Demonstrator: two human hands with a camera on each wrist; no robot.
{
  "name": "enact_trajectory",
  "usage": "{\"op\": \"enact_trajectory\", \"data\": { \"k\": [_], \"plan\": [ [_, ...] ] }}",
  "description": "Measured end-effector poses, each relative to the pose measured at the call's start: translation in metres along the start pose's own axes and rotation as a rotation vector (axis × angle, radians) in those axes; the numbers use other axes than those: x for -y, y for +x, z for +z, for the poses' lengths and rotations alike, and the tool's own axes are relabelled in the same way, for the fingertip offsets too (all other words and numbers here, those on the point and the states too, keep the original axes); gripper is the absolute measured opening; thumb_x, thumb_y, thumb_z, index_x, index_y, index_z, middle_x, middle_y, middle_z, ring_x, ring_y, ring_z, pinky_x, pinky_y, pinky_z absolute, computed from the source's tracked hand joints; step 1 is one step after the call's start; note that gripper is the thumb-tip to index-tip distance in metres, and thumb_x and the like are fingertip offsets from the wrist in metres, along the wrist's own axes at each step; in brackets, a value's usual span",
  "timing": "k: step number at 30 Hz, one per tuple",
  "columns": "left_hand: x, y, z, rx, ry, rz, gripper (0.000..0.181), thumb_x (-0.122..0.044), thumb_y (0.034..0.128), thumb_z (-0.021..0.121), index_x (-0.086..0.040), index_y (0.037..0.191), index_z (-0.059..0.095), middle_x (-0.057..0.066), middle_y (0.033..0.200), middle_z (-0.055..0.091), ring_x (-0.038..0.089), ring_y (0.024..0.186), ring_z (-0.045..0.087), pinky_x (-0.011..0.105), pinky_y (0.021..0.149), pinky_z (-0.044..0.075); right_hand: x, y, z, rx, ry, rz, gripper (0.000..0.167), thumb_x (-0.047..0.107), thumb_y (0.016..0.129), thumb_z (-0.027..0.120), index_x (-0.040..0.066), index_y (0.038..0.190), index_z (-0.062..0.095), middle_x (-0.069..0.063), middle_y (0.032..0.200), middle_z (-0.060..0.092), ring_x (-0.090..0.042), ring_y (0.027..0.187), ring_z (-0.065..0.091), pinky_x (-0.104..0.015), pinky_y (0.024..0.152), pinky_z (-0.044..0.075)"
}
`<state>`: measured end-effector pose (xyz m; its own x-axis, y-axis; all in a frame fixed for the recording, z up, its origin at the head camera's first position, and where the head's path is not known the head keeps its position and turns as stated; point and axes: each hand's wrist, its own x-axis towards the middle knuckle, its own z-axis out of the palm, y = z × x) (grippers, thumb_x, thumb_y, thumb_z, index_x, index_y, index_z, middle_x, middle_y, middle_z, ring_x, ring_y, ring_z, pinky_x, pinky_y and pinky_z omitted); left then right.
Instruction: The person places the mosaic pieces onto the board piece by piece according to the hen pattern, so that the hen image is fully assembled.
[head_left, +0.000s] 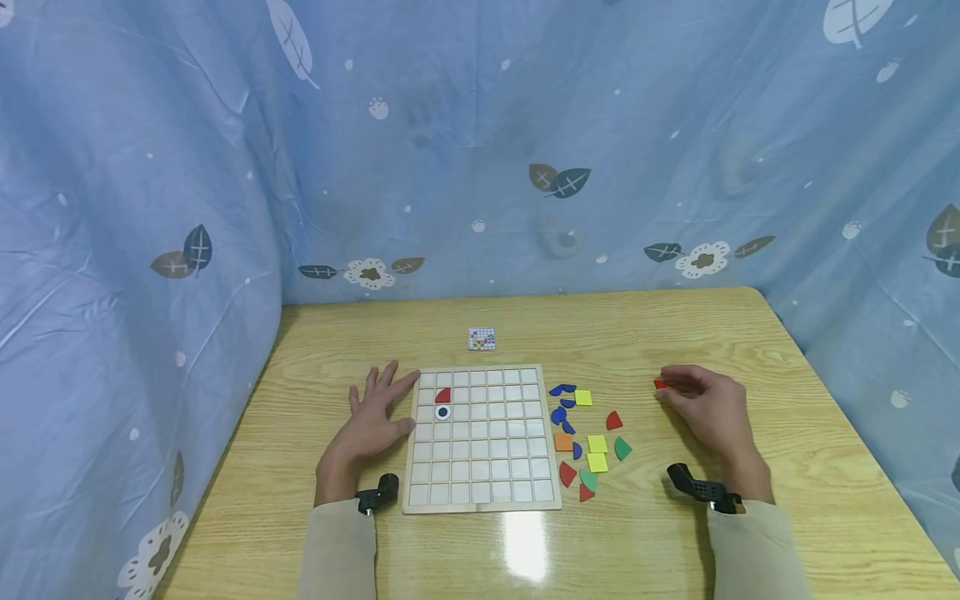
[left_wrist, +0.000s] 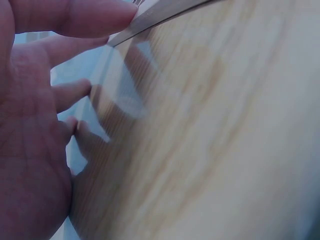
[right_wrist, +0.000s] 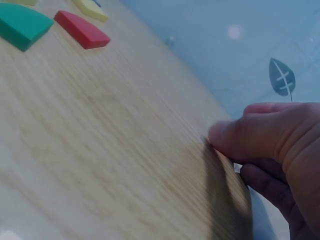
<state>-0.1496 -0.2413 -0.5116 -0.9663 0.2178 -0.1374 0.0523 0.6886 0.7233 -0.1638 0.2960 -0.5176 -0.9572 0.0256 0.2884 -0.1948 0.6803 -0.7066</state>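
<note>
A square wooden grid board [head_left: 481, 506] lies on the table in the head view. In its upper left cells sit a red quarter-circle piece [head_left: 444, 395] and, just below, a white tile with a black dot [head_left: 442, 412]. My left hand [head_left: 372, 418] has its fingers spread, thumb and forefinger touching the board's left edge; the left wrist view shows them at its side. Off to the right, my right hand [head_left: 703, 403] pinches a small red piece [head_left: 660, 384], mostly covered by the fingers. The right wrist view hides that piece behind the thumb.
Between board and right hand lie several loose pieces: blue ones [head_left: 558, 415], yellow squares [head_left: 597, 462], an orange square [head_left: 563, 442], green [head_left: 622, 448] and red [head_left: 614, 420] wedges. Beyond the board is a small patterned card [head_left: 482, 339]. A blue curtain [head_left: 480, 167] borders the table.
</note>
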Motion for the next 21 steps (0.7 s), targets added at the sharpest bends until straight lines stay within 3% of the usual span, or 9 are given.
{"op": "enact_trajectory", "data": {
  "k": [5, 13, 21],
  "plan": [
    [0.000, 0.000, 0.000, -0.001, 0.007, -0.001, 0.084, -0.008, 0.0939, 0.070, -0.017, 0.172, 0.040, 0.020, 0.185, 0.004, 0.047, 0.169, -0.017, 0.075, 0.124, -0.024, 0.000, -0.001, 0.002, -0.015, -0.041, 0.004, 0.030, 0.004, 0.091, 0.087, 0.004, 0.120, 0.082, -0.018, 0.110, 0.084, 0.017, 0.091, 0.067, 0.002, 0.079, 0.047],
    [0.000, -0.001, 0.001, -0.007, -0.006, 0.012, 0.083, -0.008, 0.0926, 0.069, -0.016, 0.171, 0.041, 0.021, 0.185, 0.006, 0.049, 0.169, -0.016, 0.076, 0.124, -0.024, 0.005, -0.004, 0.000, -0.006, -0.032, 0.010, 0.029, 0.001, 0.093, 0.084, 0.004, 0.122, 0.082, -0.019, 0.114, 0.083, 0.024, 0.094, 0.060, 0.003, 0.082, 0.046],
    [-0.002, -0.002, 0.000, -0.006, -0.008, 0.003, 0.083, -0.008, 0.0935, 0.069, -0.017, 0.171, 0.041, 0.020, 0.185, 0.005, 0.047, 0.169, -0.017, 0.074, 0.125, -0.024, 0.042, -0.001, 0.005, 0.033, 0.061, -0.098, 0.030, -0.004, 0.093, 0.082, 0.004, 0.122, 0.082, -0.018, 0.114, 0.083, 0.023, 0.100, 0.061, 0.003, 0.093, 0.044]
  ]
}}
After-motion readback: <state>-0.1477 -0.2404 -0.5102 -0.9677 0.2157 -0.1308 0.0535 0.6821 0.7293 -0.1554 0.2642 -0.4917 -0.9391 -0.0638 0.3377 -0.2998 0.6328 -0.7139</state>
